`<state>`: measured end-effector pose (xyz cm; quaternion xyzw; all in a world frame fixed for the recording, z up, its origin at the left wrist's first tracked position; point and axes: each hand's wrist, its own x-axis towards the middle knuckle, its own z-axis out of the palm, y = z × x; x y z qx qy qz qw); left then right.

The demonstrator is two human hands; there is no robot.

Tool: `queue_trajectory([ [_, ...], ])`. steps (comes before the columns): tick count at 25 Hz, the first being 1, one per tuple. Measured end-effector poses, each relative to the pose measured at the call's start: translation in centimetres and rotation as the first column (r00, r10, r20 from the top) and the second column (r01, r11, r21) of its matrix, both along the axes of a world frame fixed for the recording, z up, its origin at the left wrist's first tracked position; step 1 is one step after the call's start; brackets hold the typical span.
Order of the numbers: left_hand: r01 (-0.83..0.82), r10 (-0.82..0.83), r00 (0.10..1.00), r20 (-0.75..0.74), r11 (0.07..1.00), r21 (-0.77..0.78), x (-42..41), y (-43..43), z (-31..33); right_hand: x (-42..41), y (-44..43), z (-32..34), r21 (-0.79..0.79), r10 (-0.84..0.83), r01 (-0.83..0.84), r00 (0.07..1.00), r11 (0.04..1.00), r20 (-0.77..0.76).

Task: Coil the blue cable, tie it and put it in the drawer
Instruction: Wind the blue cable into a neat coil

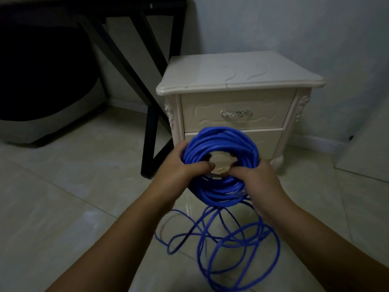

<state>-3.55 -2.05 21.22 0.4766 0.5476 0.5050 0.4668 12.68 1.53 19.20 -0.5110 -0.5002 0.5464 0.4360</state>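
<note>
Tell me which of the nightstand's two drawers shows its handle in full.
The upper drawer: its silver handle sits uncovered at mid-front. The lower drawer has its middle covered by the blue cable coil.

- The drawer (235, 112) is cream and closed, with an ornate silver handle.
- The blue cable (221, 144) is mostly wound into a thick round coil, raised upright, in view just below the drawer. Its loose remainder hangs in tangled loops.
</note>
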Motion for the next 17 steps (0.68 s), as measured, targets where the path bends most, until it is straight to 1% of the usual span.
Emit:
queue_trajectory([
  [1,0.023,-0.016,0.986,-0.165,0.999,0.039,-0.4,-0.1,0.4,0.2,0.0,0.4,0.111,0.045,-0.068,0.980,0.992,0.193],
  [2,0.089,-0.061,0.943,-0.326,0.993,0.072,-0.7,-0.3,0.6,0.2,-0.1,0.8,0.199,0.088,-0.174,0.922,0.964,0.377],
  [3,0.179,-0.118,0.870,-0.479,0.980,0.085,-0.7,-0.5,0.7,0.2,-0.4,1.0,0.251,0.105,-0.273,0.842,0.929,0.530],
  [4,0.253,-0.156,0.789,-0.595,0.964,0.083,-0.6,-0.6,0.4,0.0,-0.5,1.0,0.278,0.094,-0.350,0.756,0.895,0.648],
  [5,0.293,-0.170,0.727,-0.666,0.953,0.077,-0.4,-0.5,-0.2,-0.2,-0.7,0.9,0.293,0.070,-0.403,0.680,0.867,0.730],
  [6,0.300,-0.160,0.700,-0.696,0.950,0.082,-0.1,-0.5,-0.6,-0.3,-0.8,0.7,0.303,0.045,-0.435,0.629,0.848,0.776],
  [7,0.282,-0.132,0.703,-0.699,0.954,0.103,0.1,-0.4,-1.0,-0.4,-0.9,0.5,0.304,0.044,-0.450,0.615,0.840,0.787],
  [8,0.252,-0.099,0.722,-0.684,0.959,0.127,0.2,-0.2,-1.2,-0.4,-0.9,0.6,0.303,0.068,-0.453,0.640,0.839,0.766],
  [10,0.189,-0.059,0.783,-0.620,0.971,0.147,0.4,0.0,-1.2,0.0,-0.6,1.1,0.254,0.179,-0.449,0.720,0.857,0.671],
  [12,0.132,-0.056,0.857,-0.513,0.985,0.115,0.2,0.3,-1.1,0.8,0.2,1.4,0.160,0.316,-0.449,0.801,0.879,0.509],
  [13,0.100,-0.054,0.899,-0.435,0.991,0.083,0.0,0.4,-1.0,1.2,0.5,1.4,0.112,0.377,-0.447,0.845,0.888,0.379],
  [14,0.066,-0.045,0.941,-0.337,0.996,0.052,-0.2,0.4,-0.9,1.6,0.8,1.3,0.080,0.414,-0.439,0.884,0.895,0.219],
  [15,0.032,-0.025,0.974,-0.223,0.999,0.026,-0.4,0.5,-0.8,1.8,0.9,1.0,0.055,0.426,-0.428,0.904,0.902,0.037],
  [16,0.000,0.001,0.994,-0.111,1.000,0.009,-0.7,0.6,-0.7,2.0,1.0,0.6,0.032,0.414,-0.414,0.900,0.910,-0.134],
  [17,-0.032,0.032,0.999,-0.015,0.999,-0.009,-0.9,0.7,-0.6,2.1,1.0,0.3,0.016,0.390,-0.401,0.880,0.916,-0.270],
])
